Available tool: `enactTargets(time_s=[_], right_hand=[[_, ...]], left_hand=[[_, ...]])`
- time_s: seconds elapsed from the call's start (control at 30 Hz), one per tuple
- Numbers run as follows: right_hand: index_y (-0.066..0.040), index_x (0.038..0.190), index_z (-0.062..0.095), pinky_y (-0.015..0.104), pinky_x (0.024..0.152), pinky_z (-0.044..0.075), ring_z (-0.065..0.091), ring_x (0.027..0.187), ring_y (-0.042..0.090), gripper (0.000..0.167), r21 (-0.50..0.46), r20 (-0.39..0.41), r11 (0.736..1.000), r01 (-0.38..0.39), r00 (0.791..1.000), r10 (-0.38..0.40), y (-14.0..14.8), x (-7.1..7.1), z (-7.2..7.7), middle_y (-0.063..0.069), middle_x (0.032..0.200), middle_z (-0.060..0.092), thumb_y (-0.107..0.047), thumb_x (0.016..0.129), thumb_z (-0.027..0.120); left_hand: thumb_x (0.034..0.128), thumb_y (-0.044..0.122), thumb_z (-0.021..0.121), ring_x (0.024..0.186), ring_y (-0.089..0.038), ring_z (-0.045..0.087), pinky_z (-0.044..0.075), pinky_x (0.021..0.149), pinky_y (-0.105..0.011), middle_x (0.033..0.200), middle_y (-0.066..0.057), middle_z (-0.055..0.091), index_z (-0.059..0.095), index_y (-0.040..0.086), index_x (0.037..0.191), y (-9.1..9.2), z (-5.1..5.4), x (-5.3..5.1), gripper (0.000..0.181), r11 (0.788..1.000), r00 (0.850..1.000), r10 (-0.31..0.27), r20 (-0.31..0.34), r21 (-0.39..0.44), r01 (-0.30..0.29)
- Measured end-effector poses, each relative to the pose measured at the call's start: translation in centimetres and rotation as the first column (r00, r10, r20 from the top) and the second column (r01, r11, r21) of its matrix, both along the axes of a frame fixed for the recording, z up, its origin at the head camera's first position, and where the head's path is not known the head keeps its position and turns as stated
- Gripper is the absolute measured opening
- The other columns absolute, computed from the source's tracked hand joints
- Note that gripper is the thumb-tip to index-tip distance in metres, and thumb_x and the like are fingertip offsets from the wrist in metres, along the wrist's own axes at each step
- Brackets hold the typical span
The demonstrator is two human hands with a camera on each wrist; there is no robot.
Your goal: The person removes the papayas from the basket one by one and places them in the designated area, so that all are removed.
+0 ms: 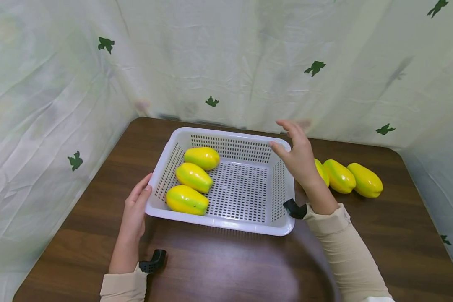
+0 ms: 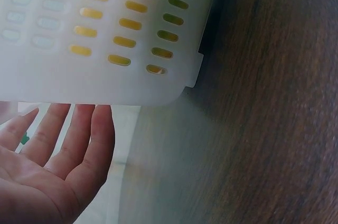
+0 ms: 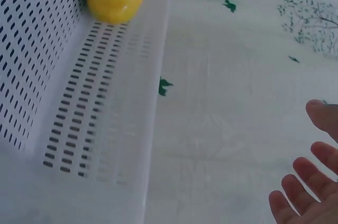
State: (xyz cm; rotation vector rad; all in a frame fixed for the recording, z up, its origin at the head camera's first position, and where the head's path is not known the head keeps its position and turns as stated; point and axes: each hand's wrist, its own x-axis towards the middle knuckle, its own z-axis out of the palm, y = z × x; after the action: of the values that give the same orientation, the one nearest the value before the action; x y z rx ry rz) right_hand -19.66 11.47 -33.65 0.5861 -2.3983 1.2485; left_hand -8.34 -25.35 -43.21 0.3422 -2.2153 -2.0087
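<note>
A white perforated plastic basket (image 1: 220, 225) stands on the table, with three glossy yellow-green papayas lying in a row along its left side: a far one (image 1: 201, 158), a middle one (image 1: 194, 177) and a near one (image 1: 187, 200). My left hand (image 1: 134, 211) is against the basket's left rim, its fingers fairly straight; in the left wrist view the rim hides the fingertips of that hand (image 2: 68, 166). Above the basket's right end, my right hand (image 1: 298, 157) is raised with fingers spread and holds nothing. The right wrist view shows this hand (image 3: 311, 182) apart from the basket wall (image 3: 132, 145).
Three more papayas lie right of the basket: one partly hidden by my right wrist (image 1: 322, 172), one in the middle (image 1: 339, 176) and one farthest right (image 1: 365, 180). Pale curtains (image 1: 245, 63) with green leaf shapes hang around the brown wooden table (image 1: 219, 264).
</note>
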Motion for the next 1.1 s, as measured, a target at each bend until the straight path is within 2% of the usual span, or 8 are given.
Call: enactTargets(time_s=[0.23,0.43,0.6,0.77,1.0,1.1], right_hand=[[-0.008,0.13,0.044,0.037,0.097,0.033,0.038,0.12,0.019,0.053,0.088,0.071,0.992,-0.092,0.994,0.086,-3.3,-0.9,-0.7,0.006,0.131,0.042,-0.019,0.083,0.066],[-0.008,0.131,0.042,0.034,0.099,0.03,0.035,0.122,0.019,0.055,0.145,0.153,0.975,-0.169,0.977,0.147,-6.0,-1.9,-1.7,0.006,0.133,0.041,-0.021,0.084,0.065],[-0.01,0.134,0.039,0.033,0.101,0.028,0.032,0.125,0.018,0.058,0.194,0.25,0.955,-0.225,0.953,0.174,-7.9,-2.6,-2.6,0.005,0.136,0.038,-0.023,0.084,0.064],[-0.011,0.136,0.037,0.032,0.101,0.027,0.03,0.126,0.016,0.061,0.194,0.347,0.942,-0.275,0.917,0.197,-9.5,-3.4,-3.6,0.003,0.137,0.037,-0.023,0.083,0.065],[-0.01,0.136,0.036,0.032,0.103,0.024,0.029,0.127,0.017,0.062,0.211,0.43,0.915,-0.344,0.873,0.229,-11.5,-4.2,-4.9,0.003,0.138,0.036,-0.024,0.083,0.065],[-0.01,0.136,0.036,0.032,0.103,0.024,0.029,0.127,0.017,0.061,0.198,0.467,0.913,-0.356,0.854,0.232,-12.2,-4.4,-5.6,0.003,0.139,0.036,-0.024,0.084,0.065]], left_hand=[[0.0929,0.039,0.044,0.114,-0.021,0.041,0.044,0.079,-0.018,0.14,-0.006,0.033,0.037,0.021,0.138,0.0,0.1,0.1,0.049,1.0,1.0,0.001,0.0,0.009,-0.001],[0.0921,0.041,0.044,0.115,-0.021,0.04,0.044,0.08,-0.019,0.14,-0.004,0.033,0.036,0.023,0.138,0.0,0.1,0.1,0.05,1.0,1.0,0.002,0.02,0.011,-0.002],[0.0923,0.041,0.044,0.115,-0.021,0.04,0.044,0.08,-0.019,0.14,-0.004,0.033,0.036,0.023,0.139,0.0,0.2,0.0,0.05,1.0,1.0,0.003,0.024,0.006,-0.003],[0.0926,0.04,0.044,0.115,-0.022,0.041,0.044,0.08,-0.019,0.14,-0.005,0.033,0.036,0.022,0.138,0.1,0.2,0.0,0.05,1.0,1.0,0.005,0.022,0.001,-0.005],[0.0924,0.04,0.044,0.115,-0.021,0.04,0.044,0.081,-0.018,0.14,-0.004,0.033,0.037,0.022,0.138,0.0,0.3,0.0,0.05,1.0,1.0,0.004,0.017,0.002,-0.004],[0.0925,0.04,0.044,0.115,-0.021,0.04,0.044,0.08,-0.018,0.14,-0.004,0.034,0.037,0.023,0.138,0.0,0.3,0.1,0.049,1.0,1.0,0.001,0.013,0.004,-0.001]])
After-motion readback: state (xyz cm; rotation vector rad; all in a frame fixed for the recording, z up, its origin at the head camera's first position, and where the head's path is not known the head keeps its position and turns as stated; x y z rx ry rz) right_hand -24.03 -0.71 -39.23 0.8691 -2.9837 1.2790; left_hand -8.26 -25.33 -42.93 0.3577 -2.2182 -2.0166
